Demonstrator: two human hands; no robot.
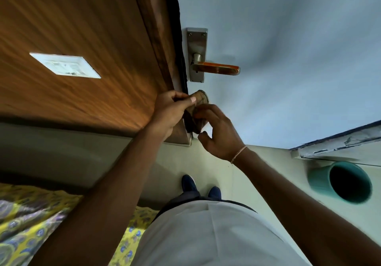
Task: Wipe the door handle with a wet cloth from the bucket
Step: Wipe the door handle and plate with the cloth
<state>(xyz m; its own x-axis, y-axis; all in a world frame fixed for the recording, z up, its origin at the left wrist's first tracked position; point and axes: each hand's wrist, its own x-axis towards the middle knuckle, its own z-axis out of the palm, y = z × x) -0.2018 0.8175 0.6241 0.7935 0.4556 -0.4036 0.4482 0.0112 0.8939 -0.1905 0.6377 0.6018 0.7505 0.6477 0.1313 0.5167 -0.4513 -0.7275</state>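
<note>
Centrally in the frame, the left hand (169,113) pinches the upper end of a brownish cloth (196,111) between thumb and fingers, while the right hand (218,133) grips its lower part with the upper fingers curled on it and the lower fingers bent loose. The cloth hangs bunched between the two hands, in front of the edge where the pale blue door (288,59) meets the dark wooden frame (162,39). Just above the cloth, apart from it, one door handle (216,69) sits on a metal plate (196,54), its lever with an orange-brown inset pointing toward the right of the frame. A thin bracelet (238,154) circles the right wrist.

At upper left, a wood-grain wall panel (72,28) carries one white switch plate (65,65). Below, a pale floor (257,173) shows two dark blue shoes (188,183) near bottom centre, under a light shirt (206,234). At right, one teal bucket (340,183) stands on the floor beside the door's worn lower edge (338,142); its inside is dark. One yellow patterned bedspread (31,224) fills the lower left corner. Nothing lies between cloth and handle.
</note>
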